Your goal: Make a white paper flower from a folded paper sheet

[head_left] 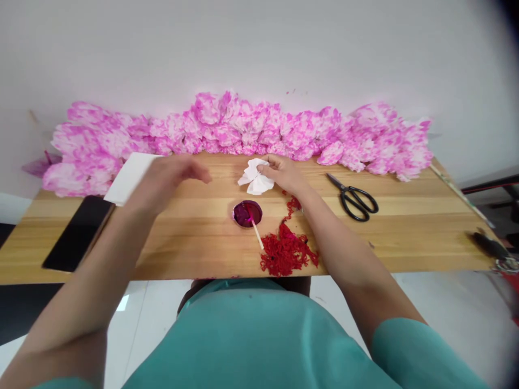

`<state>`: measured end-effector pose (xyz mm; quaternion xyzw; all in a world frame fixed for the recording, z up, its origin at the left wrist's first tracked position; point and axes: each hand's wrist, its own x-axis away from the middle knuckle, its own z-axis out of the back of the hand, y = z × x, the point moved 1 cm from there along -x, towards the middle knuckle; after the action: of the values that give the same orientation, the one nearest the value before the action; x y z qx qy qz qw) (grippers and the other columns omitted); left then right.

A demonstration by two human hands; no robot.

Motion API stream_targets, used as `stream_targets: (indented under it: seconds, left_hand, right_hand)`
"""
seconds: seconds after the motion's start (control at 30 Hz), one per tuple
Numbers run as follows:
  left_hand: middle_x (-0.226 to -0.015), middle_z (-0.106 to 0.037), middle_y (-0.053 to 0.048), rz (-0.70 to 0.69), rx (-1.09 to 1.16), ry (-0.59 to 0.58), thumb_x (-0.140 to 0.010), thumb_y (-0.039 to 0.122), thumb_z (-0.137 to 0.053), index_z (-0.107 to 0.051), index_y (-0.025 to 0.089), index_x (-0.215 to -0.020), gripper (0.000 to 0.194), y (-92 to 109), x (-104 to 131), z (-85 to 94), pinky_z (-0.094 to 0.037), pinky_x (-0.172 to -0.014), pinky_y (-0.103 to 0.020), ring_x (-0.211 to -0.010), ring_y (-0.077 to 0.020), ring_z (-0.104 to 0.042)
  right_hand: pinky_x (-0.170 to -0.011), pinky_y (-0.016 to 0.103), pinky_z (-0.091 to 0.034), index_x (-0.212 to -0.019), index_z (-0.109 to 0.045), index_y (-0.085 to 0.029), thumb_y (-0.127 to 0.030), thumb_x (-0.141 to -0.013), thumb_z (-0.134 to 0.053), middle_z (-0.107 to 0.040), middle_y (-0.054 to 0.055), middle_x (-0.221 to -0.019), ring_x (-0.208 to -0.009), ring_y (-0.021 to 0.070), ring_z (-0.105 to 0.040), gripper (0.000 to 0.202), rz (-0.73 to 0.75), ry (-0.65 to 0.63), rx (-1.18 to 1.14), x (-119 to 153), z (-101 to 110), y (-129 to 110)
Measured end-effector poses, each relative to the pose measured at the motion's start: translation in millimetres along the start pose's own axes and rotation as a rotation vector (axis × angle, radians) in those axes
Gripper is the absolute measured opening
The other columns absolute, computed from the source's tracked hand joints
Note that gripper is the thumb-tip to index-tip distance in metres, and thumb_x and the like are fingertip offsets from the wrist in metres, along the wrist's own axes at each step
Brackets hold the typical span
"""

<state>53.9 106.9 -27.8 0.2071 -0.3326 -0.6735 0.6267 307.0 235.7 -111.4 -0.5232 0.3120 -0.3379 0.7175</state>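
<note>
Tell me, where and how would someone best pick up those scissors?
Probably by the black handle loops, with the right hand coming from the near right side. The scissors lie flat, loops toward that side, blades pointing away and leftward. That hand would first have to free itself of the white piece it holds.

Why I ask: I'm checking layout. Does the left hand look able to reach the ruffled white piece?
Probably yes: the left hand looks empty; bare wood lies between it and the ruffled piece in the right hand.

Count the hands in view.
2: the right hand holds a white flower-shaped piece; the left hand is farther left, near the white paper. None seems hidden.
</note>
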Motion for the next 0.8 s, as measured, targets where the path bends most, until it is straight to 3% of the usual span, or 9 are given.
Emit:
stream_targets:
  seconds: [0.1,0.17,0.27,0.37,0.47,0.57,0.63,0.67,0.8]
  left_hand:
    - [-0.096,-0.069,-0.007,-0.060,0.074,0.113,-0.094,0.054,-0.040,-0.068,0.011,-0.099,0.052,-8,-31,-24.7,-0.046,-0.083,-0.031,-0.087,-0.0199,-0.062]
    - [-0.083,-0.069,-0.006,-0.107,0.074,0.106,-0.092,0.058,-0.040,-0.068,0.014,-0.083,0.053,-8,-51,-41.4,-0.044,-0.070,-0.028,-0.073,-0.0175,-0.060]
    - [-0.063,-0.061,-0.002,-0.176,0.034,0.035,-0.094,0.054,-0.033,-0.061,0.015,-0.066,0.056,1,-70,-59.8,-0.036,-0.059,-0.026,-0.058,-0.0142,-0.053]
    - [-0.057,-0.055,0.001,-0.173,0.013,0.002,-0.087,0.041,-0.051,-0.057,0.015,-0.062,0.036,11,-77,-70.0,-0.027,-0.054,-0.025,-0.053,-0.0113,-0.045]
    - [-0.053,-0.051,0.002,-0.072,0.148,0.081,-0.080,0.030,-0.055,-0.053,0.015,-0.056,0.028,9,-80,-74.4,-0.026,-0.052,-0.024,-0.050,-0.0096,-0.043]
    - [-0.052,-0.054,0.001,0.041,0.435,0.179,-0.080,0.035,-0.055,-0.054,0.016,-0.055,0.032,-3,-83,-76.5,-0.031,-0.050,-0.024,-0.048,-0.0098,-0.045]
    - [-0.056,-0.060,-0.002,0.071,0.629,0.204,-0.081,0.041,-0.056,-0.059,0.015,-0.060,0.034,-11,-84,-78.1,-0.034,-0.050,-0.024,-0.048,-0.0104,-0.048]
    - [-0.059,-0.062,-0.003,0.066,0.702,0.208,-0.080,0.044,-0.058,-0.061,0.014,-0.063,0.034,-13,-84,-79.0,-0.036,-0.050,-0.023,-0.049,-0.0106,-0.050]
    - [-0.069,-0.069,-0.008,0.005,0.816,0.193,-0.083,0.053,-0.056,-0.067,0.012,-0.072,0.043,-17,-82,-82.2,-0.041,-0.055,-0.023,-0.058,-0.0128,-0.057]
  right_hand:
    - [-0.064,0.026,-0.044,-0.097,-0.066,-0.019,-0.040,-0.085,-0.059,-0.069,0.001,-0.085,-0.071,0.0140,-0.058,0.025,0.135,0.010,0.123,2,-3,-5]
    - [-0.068,0.028,-0.043,-0.095,-0.068,-0.018,-0.038,-0.087,-0.057,-0.069,0.001,-0.085,-0.074,0.0153,-0.060,0.024,0.225,0.028,0.226,3,-3,-9]
    - [-0.074,0.030,-0.044,-0.092,-0.069,-0.018,-0.036,-0.088,-0.057,-0.071,0.004,-0.088,-0.081,0.0181,-0.063,0.022,0.308,0.040,0.360,2,-4,-10]
    - [-0.079,0.032,-0.045,-0.094,-0.070,-0.019,-0.034,-0.088,-0.057,-0.072,0.004,-0.091,-0.085,0.0192,-0.064,0.021,0.320,0.053,0.407,-1,-4,-4]
    - [-0.084,0.034,-0.047,-0.097,-0.070,-0.020,-0.032,-0.089,-0.057,-0.073,0.004,-0.097,-0.091,0.0199,-0.065,0.019,0.305,0.229,0.400,-1,1,-2]
    - [-0.086,0.035,-0.048,-0.096,-0.070,-0.021,-0.035,-0.090,-0.058,-0.073,0.004,-0.099,-0.095,0.0193,-0.065,0.020,0.299,0.393,0.334,6,6,-27]
    - [-0.077,0.031,-0.050,-0.087,-0.071,-0.021,-0.036,-0.091,-0.058,-0.073,0.001,-0.084,-0.081,0.0160,-0.066,0.020,0.313,0.324,0.233,18,5,-63]
    - [-0.072,0.028,-0.051,-0.082,-0.071,-0.021,-0.035,-0.091,-0.059,-0.071,0.000,-0.078,-0.074,0.0143,-0.065,0.021,0.329,0.229,0.194,27,2,-85]
    - [-0.071,0.028,-0.054,-0.083,-0.073,-0.028,-0.031,-0.090,-0.062,-0.072,-0.002,-0.073,-0.069,0.0129,-0.065,0.014,0.436,-0.419,0.120,86,-21,-158]
